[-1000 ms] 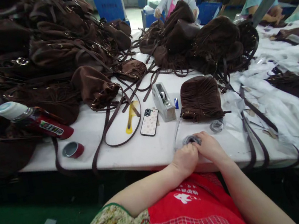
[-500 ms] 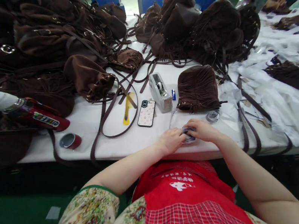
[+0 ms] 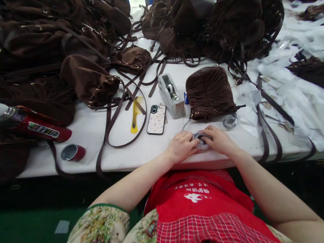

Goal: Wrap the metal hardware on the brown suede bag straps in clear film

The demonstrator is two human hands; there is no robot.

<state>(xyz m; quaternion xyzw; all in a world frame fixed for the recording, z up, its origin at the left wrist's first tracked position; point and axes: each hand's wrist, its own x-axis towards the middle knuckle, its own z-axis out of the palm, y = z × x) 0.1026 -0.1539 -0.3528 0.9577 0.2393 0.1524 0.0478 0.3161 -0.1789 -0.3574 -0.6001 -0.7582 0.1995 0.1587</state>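
My left hand (image 3: pixel 182 146) and my right hand (image 3: pixel 219 139) meet at the near edge of the white table (image 3: pixel 142 153). Both are closed round a small grey, shiny bundle (image 3: pixel 200 140) held between their fingertips; I cannot make out what it is. Just beyond my hands lies a brown fringed bag (image 3: pixel 209 92), flat on the table. A second small grey bundle (image 3: pixel 229 121) sits to the right of my right hand.
A tape dispenser (image 3: pixel 170 95), a phone (image 3: pixel 156 119), a yellow comb (image 3: pixel 136 114), a red cap (image 3: pixel 73 153) and a red bottle (image 3: pixel 21 120) lie left of the bag. Brown bags are heaped at the back (image 3: pixel 52 44). White wrapping (image 3: pixel 310 100) covers the right side. Other people work beyond.
My head has tipped downward, so the table sits higher in view. My hands stay together on the grey bundle, which now shows more between the fingers.
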